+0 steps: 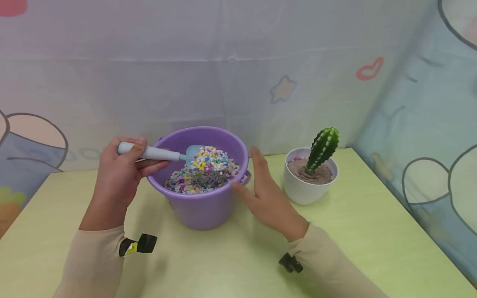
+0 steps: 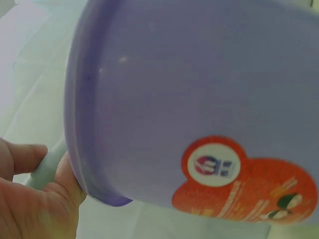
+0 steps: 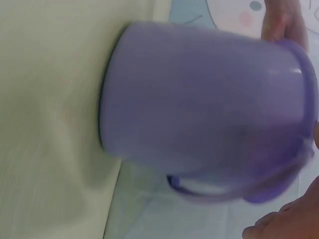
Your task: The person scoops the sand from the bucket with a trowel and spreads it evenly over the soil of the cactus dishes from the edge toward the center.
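Observation:
My left hand (image 1: 121, 169) grips the pale blue handle of a small shovel (image 1: 158, 153) over the bucket's left rim. The shovel's scoop is heaped with small multicoloured pellets (image 1: 209, 158). Below it, the purple bucket (image 1: 203, 211) holds more of these pellets. At the bucket's right rim is my right hand (image 1: 270, 203), its thumb at the rim and its fingers extended beside the bucket's handle. The left wrist view shows the bucket wall with a red-orange sticker (image 2: 244, 184). In the right wrist view the bucket handle (image 3: 224, 194) hangs along the bucket's side.
A white pot (image 1: 307, 190) with a green cactus (image 1: 324, 149) in brown filling stands right of the bucket, close to my right hand. The light green table (image 1: 201, 265) meets a printed cloth backdrop (image 1: 167, 91) behind the bucket, with another on the right.

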The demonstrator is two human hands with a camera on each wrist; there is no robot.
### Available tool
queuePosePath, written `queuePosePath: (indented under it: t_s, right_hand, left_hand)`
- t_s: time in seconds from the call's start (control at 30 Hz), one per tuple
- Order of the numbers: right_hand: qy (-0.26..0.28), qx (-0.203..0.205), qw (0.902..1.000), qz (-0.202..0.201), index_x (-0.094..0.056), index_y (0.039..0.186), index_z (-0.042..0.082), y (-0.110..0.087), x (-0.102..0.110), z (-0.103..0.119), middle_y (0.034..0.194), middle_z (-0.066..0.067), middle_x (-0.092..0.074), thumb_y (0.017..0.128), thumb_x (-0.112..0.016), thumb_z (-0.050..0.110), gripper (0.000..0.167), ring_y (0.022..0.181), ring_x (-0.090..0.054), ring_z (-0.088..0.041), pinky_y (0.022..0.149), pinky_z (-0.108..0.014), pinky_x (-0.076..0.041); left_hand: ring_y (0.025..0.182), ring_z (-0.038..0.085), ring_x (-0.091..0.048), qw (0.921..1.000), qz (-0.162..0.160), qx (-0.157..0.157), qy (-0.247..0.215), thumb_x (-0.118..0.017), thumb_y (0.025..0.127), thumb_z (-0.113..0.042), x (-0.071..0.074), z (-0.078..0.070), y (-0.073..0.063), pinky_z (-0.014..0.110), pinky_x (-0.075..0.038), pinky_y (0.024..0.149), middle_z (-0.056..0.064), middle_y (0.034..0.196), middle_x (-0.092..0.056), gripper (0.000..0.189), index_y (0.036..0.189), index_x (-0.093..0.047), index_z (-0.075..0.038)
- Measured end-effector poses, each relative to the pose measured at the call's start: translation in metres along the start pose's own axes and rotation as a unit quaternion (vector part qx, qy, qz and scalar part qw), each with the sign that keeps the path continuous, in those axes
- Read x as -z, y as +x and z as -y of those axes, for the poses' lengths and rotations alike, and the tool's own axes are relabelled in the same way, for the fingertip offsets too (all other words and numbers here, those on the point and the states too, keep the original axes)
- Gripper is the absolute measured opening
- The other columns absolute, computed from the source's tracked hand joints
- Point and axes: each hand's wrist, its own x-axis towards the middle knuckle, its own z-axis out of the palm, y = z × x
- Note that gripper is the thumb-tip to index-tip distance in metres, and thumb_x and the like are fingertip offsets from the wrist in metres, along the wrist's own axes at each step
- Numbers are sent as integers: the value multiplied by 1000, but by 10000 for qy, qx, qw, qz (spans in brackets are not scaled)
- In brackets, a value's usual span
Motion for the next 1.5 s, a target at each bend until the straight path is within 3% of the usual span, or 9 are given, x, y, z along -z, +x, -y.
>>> queuePosePath:
  t_s: [0.17,0.33,0.47,0.57,0.63,0.73,0.87,0.97,1.5]
  right_hand:
    - [92,-106,9997,-204,0,158,25,-7,24,-12,163,2,-5,100,-46,55,80,147,-9,-20,114,-49,-16]
    - [383,534,9967,-470,-17,157,23,-14,57,-15,160,5,-20,102,-54,36,67,144,-23,-16,113,-43,-25]
    - [774,1684,9760,-1142,-33,153,10,-12,87,-18,156,-4,-33,101,-58,14,58,142,-31,-23,112,-41,-28]
    - [1205,2096,9548,-1727,-36,148,-1,-8,104,-30,153,-14,-36,98,-55,0,53,142,-30,-29,113,-41,-25]
    - [1592,1873,9493,-1959,-35,148,-3,-7,112,-45,154,-15,-34,98,-53,-3,52,143,-28,-28,114,-39,-23]
    - [1703,1006,9619,-1885,-29,151,1,-9,116,-73,157,-12,-28,100,-53,2,57,145,-22,-24,114,-34,-21]
    - [1117,-394,9876,-1029,-13,157,11,-14,103,-107,162,-9,-14,101,-59,23,73,147,-13,-25,115,-41,-18]
    - [943,-1028,9896,-344,-2,158,15,-16,89,-122,163,-7,-4,98,-63,34,88,148,-5,-26,115,-50,-14]
    - [975,-1157,9877,-396,-6,156,7,-21,68,-122,156,-15,-13,84,-80,32,106,145,-16,-32,113,-52,-20]
  left_hand:
    - [81,29,-72,9963,-275,72,-815,-62,97,-14,2,2,3,42,-54,75,16,113,-39,35,106,-33,2]
    - [80,34,-72,9862,-534,-80,-1562,-66,94,-11,2,0,3,45,-54,74,15,107,-44,36,102,-33,1]
    - [79,35,-71,9820,-538,-200,-1799,-67,93,-9,-6,-4,5,47,-54,74,15,103,-47,37,98,-32,0]
    - [81,35,-71,9833,-424,-153,-1764,-67,93,-9,-18,-5,6,47,-54,74,14,107,-47,36,100,-33,0]
    - [81,33,-72,9865,-302,-86,-1610,-66,94,-11,-28,-4,6,45,-54,74,15,112,-46,35,101,-33,0]
    - [82,29,-72,9919,-123,4,-1264,-62,97,-13,-44,-1,6,42,-54,76,14,120,-44,31,102,-34,0]
    - [81,27,-72,9963,42,137,-853,-56,100,-14,-65,5,7,39,-54,79,16,117,-50,26,103,-34,0]
    - [80,27,-72,9973,57,235,-700,-53,102,-15,-78,10,9,39,-53,80,19,107,-56,23,104,-35,-1]
    - [80,25,-72,9994,131,316,86,-51,103,-13,-111,29,11,36,-55,79,17,129,-52,19,103,-35,-2]
